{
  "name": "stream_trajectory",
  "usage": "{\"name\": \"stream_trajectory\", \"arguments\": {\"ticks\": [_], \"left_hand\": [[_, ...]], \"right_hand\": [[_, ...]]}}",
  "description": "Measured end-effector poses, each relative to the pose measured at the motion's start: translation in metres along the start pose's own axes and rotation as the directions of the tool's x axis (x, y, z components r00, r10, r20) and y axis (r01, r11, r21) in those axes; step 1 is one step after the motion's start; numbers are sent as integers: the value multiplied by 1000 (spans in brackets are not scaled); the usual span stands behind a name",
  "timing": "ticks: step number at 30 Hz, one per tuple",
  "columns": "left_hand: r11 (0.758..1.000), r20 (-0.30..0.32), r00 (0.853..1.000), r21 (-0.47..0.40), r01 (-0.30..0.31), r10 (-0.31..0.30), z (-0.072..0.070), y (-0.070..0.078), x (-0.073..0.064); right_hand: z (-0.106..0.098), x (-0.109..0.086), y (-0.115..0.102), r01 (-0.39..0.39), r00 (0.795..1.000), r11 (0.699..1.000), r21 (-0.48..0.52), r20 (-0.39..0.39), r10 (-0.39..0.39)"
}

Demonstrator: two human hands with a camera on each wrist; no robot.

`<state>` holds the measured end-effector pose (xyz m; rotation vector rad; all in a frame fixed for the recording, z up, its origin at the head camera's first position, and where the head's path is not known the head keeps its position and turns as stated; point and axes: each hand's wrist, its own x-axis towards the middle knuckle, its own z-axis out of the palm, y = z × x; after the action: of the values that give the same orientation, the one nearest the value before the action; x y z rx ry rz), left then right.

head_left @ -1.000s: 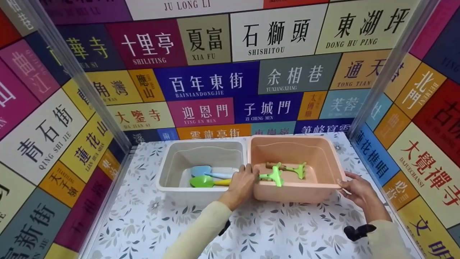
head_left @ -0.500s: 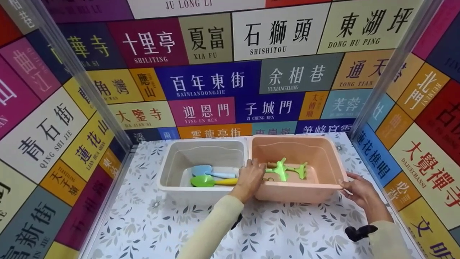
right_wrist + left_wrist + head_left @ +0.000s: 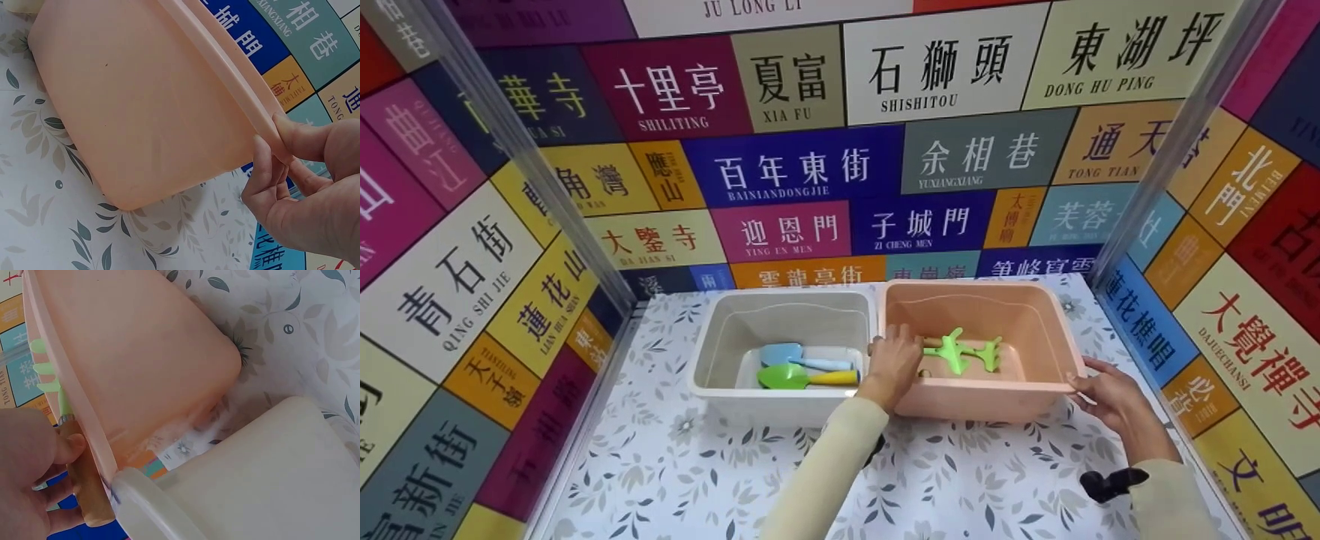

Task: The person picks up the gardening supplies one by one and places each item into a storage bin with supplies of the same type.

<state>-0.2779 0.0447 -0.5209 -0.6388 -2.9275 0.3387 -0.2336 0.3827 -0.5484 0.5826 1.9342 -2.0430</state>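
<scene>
My left hand (image 3: 894, 365) grips the brown wooden handle (image 3: 90, 486) of a small green hand rake (image 3: 952, 352) at the left side of the peach bin (image 3: 982, 401). The rake's green tines point right, over the inside of the bin. A second green hand rake (image 3: 990, 355) lies in that bin, its handle largely hidden behind the first one. At the bin's front right corner, my right hand (image 3: 1114, 394) pinches the rim (image 3: 247, 101) between thumb and fingers.
A pale grey bin (image 3: 780, 405) stands directly left of the peach one. Inside it lie a blue toy shovel (image 3: 787, 355) and a green shovel (image 3: 784, 376) with a yellow handle. Both bins rest on a leaf-patterned tabletop (image 3: 675, 465), with a sign-covered wall (image 3: 802, 169) behind.
My left hand has moved right with the rake, from over the gap between the bins to the peach bin's left side. The right hand stays on the rim.
</scene>
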Motion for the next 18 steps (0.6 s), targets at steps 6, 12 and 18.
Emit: {"name": "stream_trajectory", "arguments": {"ticks": [6,12,18], "left_hand": [[999,-20,1000,-39,-7,6,3,5,1],[998,9,1000,-58,-10,11,3,7,2],[999,26,1000,-40,-14,16,5,7,3]], "right_hand": [[0,1,-1,-14,1000,1000,4,-5,14],[1,2,-2,-22,1000,1000,-2,-14,22],[-1,2,-1,-22,1000,1000,19,-3,22]]}}
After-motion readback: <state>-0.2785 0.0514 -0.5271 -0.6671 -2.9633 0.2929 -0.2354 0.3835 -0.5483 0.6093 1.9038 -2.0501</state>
